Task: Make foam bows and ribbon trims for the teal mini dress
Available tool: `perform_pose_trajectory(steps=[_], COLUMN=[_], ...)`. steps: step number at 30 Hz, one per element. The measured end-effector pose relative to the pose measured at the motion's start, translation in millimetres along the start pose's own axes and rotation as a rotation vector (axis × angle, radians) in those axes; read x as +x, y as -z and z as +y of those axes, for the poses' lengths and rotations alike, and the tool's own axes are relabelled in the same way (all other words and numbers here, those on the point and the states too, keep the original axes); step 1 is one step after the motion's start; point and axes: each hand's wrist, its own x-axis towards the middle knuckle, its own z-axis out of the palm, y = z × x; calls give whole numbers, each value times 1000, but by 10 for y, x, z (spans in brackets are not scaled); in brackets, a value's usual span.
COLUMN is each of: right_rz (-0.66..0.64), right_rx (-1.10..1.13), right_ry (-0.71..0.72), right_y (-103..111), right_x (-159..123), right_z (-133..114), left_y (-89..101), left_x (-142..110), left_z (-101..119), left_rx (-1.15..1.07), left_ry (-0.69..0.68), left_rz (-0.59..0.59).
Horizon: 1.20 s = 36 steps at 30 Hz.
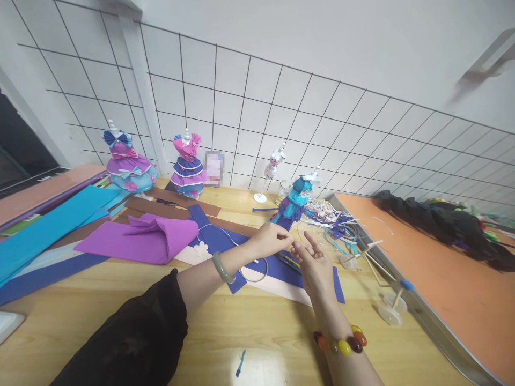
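Note:
My left hand [270, 240] reaches in over the table with its fingertips pinched together. Close against it, my right hand [316, 264] also pinches, with one finger raised. Whatever the fingertips hold, if anything, is too small to make out. Beneath the hands lie dark blue sheet material [225, 236] and a pale pink strip [277, 287]. A dark tool with yellow edges [289, 261] lies partly hidden behind my right hand. A thin ring [265, 273] and a white flower cutout [201, 249] are near my left wrist. Just beyond the hands stands a small dress form in a teal and purple dress [300, 193].
Purple sheet [145, 238] and turquoise sheet [60, 220] spread over the left side. Two dressed forms, one with blue bows [131, 166] and one with layered ruffles [188, 169], stand by the wall grid. A bare form [277, 161], tangled scraps [325, 212] and a stand [390, 311] are farther right.

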Motion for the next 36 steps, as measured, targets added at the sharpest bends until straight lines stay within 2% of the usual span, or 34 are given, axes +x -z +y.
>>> perform_pose_trajectory(steps=[6,13,20,28,36], right_rz=[-2,-31,-36,-45,-69], right_rx=[-4,-58,-314,-548,-996], right_ry=[13,40,225,387,770], right_y=[12,29,37,33,86], right_x=[10,6,-37,-85,-43], right_z=[10,36,-9,-52,1], left_y=[-11,-28,-27,-18,-18], left_x=[14,66,54,35,29], left_z=[-67,-123,-104,-84,-92], left_rx=[-142,-364,-408,-277,-222], left_ry=[21,182,164,100,129], left_rz=[-35,-86,-95,-96,-95])
